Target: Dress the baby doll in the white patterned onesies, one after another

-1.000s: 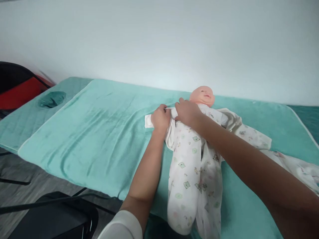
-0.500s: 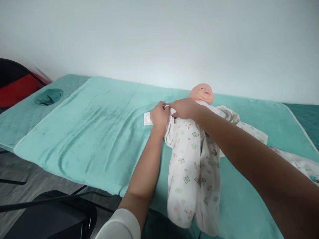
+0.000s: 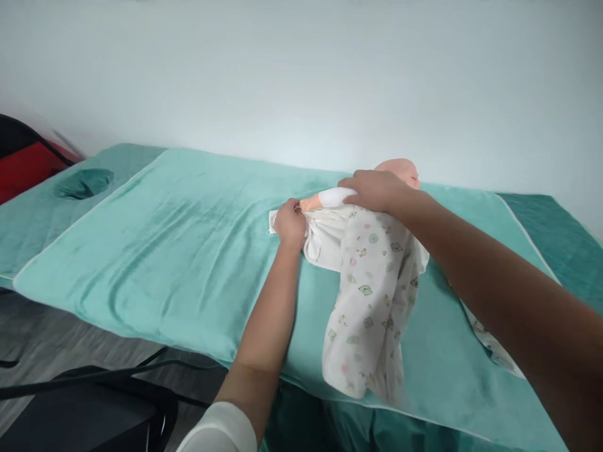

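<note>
A baby doll [image 3: 398,167] lies on the bed with its head toward the wall. One doll arm [image 3: 330,198], white above and bare at the hand, points left. My left hand [image 3: 291,223] is closed round the sleeve of a white baby garment, right at the doll's hand; the sleeve's cuff [image 3: 272,221] sticks out past my fingers. My right hand [image 3: 372,190] grips the upper end of the doll's arm by the shoulder and partly covers the head. The printed baby garment [image 3: 367,301], with small green leaf shapes, hangs down toward the bed's front edge.
A turquoise cover [image 3: 141,251] lies over the bed, with a face hole [image 3: 85,183] at the left end. A printed cloth [image 3: 494,345] lies partly under my right forearm. A black chair [image 3: 89,408] stands at lower left, and a red and black object [image 3: 28,163] at far left.
My right hand has moved right, from beside my left hand to the doll's shoulder. The doll's arm now shows between my hands, and the head has turned right. My left hand keeps hold.
</note>
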{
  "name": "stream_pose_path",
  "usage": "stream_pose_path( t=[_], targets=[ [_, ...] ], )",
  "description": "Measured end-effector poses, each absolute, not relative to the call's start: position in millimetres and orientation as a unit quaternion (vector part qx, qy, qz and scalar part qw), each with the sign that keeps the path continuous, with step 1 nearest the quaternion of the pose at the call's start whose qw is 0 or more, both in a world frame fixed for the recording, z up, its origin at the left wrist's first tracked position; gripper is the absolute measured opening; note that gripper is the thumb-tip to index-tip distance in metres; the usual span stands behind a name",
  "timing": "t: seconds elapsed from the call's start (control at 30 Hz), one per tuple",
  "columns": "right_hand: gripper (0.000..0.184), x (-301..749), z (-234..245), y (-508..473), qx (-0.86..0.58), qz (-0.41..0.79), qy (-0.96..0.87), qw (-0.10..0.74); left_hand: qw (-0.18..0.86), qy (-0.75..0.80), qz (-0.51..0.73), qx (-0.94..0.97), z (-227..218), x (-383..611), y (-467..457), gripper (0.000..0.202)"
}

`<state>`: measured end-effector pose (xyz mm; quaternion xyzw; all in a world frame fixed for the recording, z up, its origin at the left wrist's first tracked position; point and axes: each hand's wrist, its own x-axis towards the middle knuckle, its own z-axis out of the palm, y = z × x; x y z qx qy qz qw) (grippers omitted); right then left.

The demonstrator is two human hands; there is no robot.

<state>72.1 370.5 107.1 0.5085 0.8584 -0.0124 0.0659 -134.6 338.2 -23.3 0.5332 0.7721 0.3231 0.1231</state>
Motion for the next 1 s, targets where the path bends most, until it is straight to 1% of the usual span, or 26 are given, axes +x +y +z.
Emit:
stream_pose_path(
  t=[0.07, 0.13, 0.2, 0.33, 0.4, 0.5, 0.63, 0.73, 0.77, 0.83, 0.9, 1.0],
  targets=[
    [0.036, 70, 107, 368, 0.506, -0.015, 0.86, 0.06, 0.093, 0.761, 0.314, 0.56, -22, -133, 332, 0.044],
    [0.037, 62, 102, 367, 0.493, -0.023, 0.867, 0.059, 0.037, 0.742, 0.302, 0.598, -19, -130, 326, 0.051],
    [0.036, 51, 95, 370, 0.476, -0.036, 0.876, 0.066, -0.012, 0.715, 0.28, 0.64, -16, -125, 322, 0.054],
    [0.04, 30, 81, 377, 0.446, -0.045, 0.89, 0.086, -0.013, 0.655, 0.232, 0.719, -16, -117, 325, 0.054],
    [0.043, 26, 78, 380, 0.44, -0.053, 0.893, 0.074, -0.012, 0.654, 0.216, 0.725, -18, -116, 331, 0.052],
    [0.049, 35, 80, 379, 0.441, -0.094, 0.893, -0.003, -0.028, 0.675, 0.198, 0.71, -22, -117, 336, 0.049],
    [0.041, 73, 79, 363, 0.47, -0.112, 0.857, -0.177, -0.036, 0.71, 0.206, 0.672, -22, -122, 333, 0.048],
    [0.039, 112, 57, 344, 0.538, -0.089, 0.781, -0.304, -0.033, 0.727, 0.219, 0.65, -22, -125, 331, 0.046],
    [0.04, 125, 44, 338, 0.562, -0.077, 0.754, -0.33, -0.032, 0.728, 0.222, 0.648, -23, -125, 331, 0.046],
    [0.041, 148, 16, 327, 0.613, -0.051, 0.708, -0.348, -0.031, 0.724, 0.23, 0.65, -25, -124, 330, 0.047],
    [0.043, 165, -9, 320, 0.636, -0.005, 0.69, -0.345, -0.026, 0.713, 0.248, 0.655, -28, -124, 329, 0.052],
    [0.045, 182, -30, 315, 0.64, 0.054, 0.686, -0.343, 0.009, 0.688, 0.305, 0.659, -29, -123, 325, 0.06]
  ],
)
